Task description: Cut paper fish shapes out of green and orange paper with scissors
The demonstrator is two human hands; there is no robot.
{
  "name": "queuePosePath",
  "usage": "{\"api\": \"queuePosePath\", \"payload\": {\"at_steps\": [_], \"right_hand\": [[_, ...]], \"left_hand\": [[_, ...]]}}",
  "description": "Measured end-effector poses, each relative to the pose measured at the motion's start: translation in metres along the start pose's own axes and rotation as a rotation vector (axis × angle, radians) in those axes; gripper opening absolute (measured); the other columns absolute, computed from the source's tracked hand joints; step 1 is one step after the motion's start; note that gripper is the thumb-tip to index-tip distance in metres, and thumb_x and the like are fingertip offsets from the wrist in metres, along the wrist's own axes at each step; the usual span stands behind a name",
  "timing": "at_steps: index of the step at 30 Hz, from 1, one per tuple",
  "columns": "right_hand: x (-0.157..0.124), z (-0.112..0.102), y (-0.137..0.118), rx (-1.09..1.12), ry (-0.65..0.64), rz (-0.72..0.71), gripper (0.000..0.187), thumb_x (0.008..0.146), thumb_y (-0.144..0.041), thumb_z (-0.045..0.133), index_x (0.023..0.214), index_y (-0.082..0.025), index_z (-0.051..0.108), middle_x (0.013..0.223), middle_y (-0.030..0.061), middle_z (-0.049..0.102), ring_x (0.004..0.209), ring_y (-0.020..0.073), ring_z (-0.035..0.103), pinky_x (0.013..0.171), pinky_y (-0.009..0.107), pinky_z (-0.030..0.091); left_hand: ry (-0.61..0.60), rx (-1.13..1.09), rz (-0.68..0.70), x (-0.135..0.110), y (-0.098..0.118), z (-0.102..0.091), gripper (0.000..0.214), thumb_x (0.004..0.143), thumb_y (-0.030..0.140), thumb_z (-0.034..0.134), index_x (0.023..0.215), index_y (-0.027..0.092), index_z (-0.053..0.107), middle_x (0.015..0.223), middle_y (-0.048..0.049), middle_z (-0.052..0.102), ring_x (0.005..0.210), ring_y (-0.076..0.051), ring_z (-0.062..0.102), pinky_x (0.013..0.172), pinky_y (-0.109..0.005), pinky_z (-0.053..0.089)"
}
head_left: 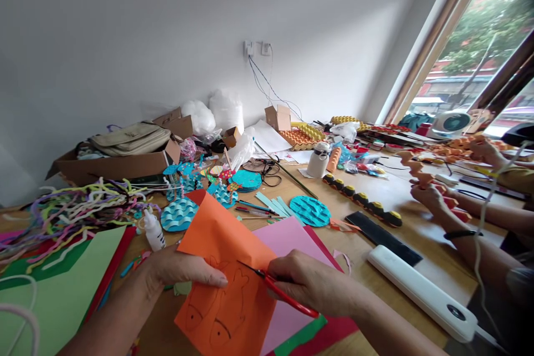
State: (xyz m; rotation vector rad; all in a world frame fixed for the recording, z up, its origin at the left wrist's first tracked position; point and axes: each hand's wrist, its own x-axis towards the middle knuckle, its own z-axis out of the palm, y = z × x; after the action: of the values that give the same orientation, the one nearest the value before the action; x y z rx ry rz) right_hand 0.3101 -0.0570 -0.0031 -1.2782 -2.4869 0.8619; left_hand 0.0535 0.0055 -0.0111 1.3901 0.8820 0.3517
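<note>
My left hand (187, 272) pinches an orange sheet of paper (225, 233) at its left side, thumb on top. Two fish outlines with dotted eyes are drawn on the lower half of the sheet. In my right hand (300, 278) is a pair of scissors (287, 297) with red handles and dark blades. The blades lie at the paper's right part, just above one fish's tail; how far they are apart is hard to see. Beneath the orange sheet lies pink paper (281, 239), over green and red sheets.
A glue bottle (153, 231) stands at left, near fuzzy pipe cleaners (79, 217). Blue wavy discs (309, 211), a black phone (382, 237) and a white power strip (421, 292) lie around. At right, another person's hands (431, 200) hold orange egg-carton strips.
</note>
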Motion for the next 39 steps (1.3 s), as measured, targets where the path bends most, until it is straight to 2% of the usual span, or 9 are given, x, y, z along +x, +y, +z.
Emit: {"api": "queuePosePath", "payload": {"at_steps": [5,10,13,16,21,26,33,39], "right_hand": [[0.001,0.000,-0.002,0.080,-0.025,0.004,0.032,0.095,-0.028,0.044,0.065,-0.018,0.042,0.056,-0.0062,0.041,0.048,0.0070,0.032,0.045,0.020,0.023],[0.003,0.000,-0.004,0.195,-0.037,-0.033,0.031,0.096,-0.030,0.043,0.067,-0.018,0.043,0.060,-0.0055,0.044,0.052,0.0072,0.034,0.047,0.018,0.027],[0.003,0.001,-0.002,0.205,-0.060,-0.019,0.031,0.095,-0.031,0.044,0.067,-0.018,0.043,0.060,-0.0057,0.044,0.051,0.0072,0.035,0.046,0.018,0.026],[0.003,0.002,0.001,0.219,-0.087,-0.010,0.030,0.095,-0.031,0.044,0.068,-0.018,0.044,0.059,-0.0057,0.044,0.051,0.0072,0.036,0.046,0.018,0.027],[0.002,0.006,0.006,0.183,-0.031,-0.014,0.034,0.095,-0.033,0.045,0.065,-0.018,0.043,0.056,-0.0066,0.041,0.049,0.0066,0.033,0.045,0.018,0.025],[0.002,0.007,0.008,0.158,-0.006,-0.009,0.035,0.095,-0.033,0.045,0.064,-0.017,0.044,0.054,-0.0067,0.040,0.047,0.0063,0.032,0.043,0.019,0.024],[0.003,0.001,0.000,0.344,-0.102,-0.020,0.026,0.093,-0.027,0.045,0.069,-0.018,0.047,0.059,-0.0051,0.048,0.049,0.0068,0.040,0.046,0.018,0.030],[0.004,0.003,0.003,0.443,-0.162,0.036,0.032,0.094,-0.035,0.047,0.066,-0.018,0.045,0.056,-0.0048,0.048,0.047,0.0072,0.045,0.046,0.017,0.035]], "left_hand": [[-0.034,-0.016,-0.005,0.004,-0.005,0.001,0.040,0.057,0.030,0.082,0.096,0.027,0.077,0.104,0.0027,0.078,0.108,-0.033,0.065,0.090,-0.037,0.053],[-0.084,0.032,-0.004,0.009,-0.012,-0.002,0.049,0.057,0.034,0.082,0.104,0.027,0.074,0.115,0.0007,0.074,0.114,-0.033,0.061,0.096,-0.037,0.050],[-0.085,0.094,-0.024,0.011,-0.010,-0.002,0.054,0.055,0.035,0.081,0.107,0.023,0.072,0.115,-0.0017,0.074,0.118,-0.034,0.059,0.097,-0.039,0.049],[-0.096,0.127,-0.039,0.010,-0.003,0.001,0.051,0.056,0.035,0.079,0.105,0.022,0.072,0.111,-0.0016,0.076,0.119,-0.033,0.057,0.096,-0.039,0.050],[-0.080,0.147,-0.059,0.008,0.002,0.007,0.040,0.056,0.031,0.077,0.095,0.021,0.074,0.105,0.0001,0.077,0.110,-0.032,0.064,0.092,-0.036,0.051],[-0.078,0.149,-0.037,0.011,0.000,0.006,0.042,0.056,0.032,0.078,0.097,0.023,0.074,0.108,0.0009,0.077,0.110,-0.031,0.064,0.093,-0.036,0.051],[-0.157,0.119,-0.048,0.014,0.001,0.009,0.046,0.057,0.028,0.076,0.102,0.022,0.073,0.113,0.0002,0.074,0.113,-0.030,0.062,0.093,-0.037,0.050],[-0.230,0.095,-0.018,0.017,0.000,0.011,0.045,0.058,0.026,0.076,0.102,0.021,0.073,0.111,-0.0018,0.075,0.109,-0.030,0.064,0.094,-0.039,0.049]]}}
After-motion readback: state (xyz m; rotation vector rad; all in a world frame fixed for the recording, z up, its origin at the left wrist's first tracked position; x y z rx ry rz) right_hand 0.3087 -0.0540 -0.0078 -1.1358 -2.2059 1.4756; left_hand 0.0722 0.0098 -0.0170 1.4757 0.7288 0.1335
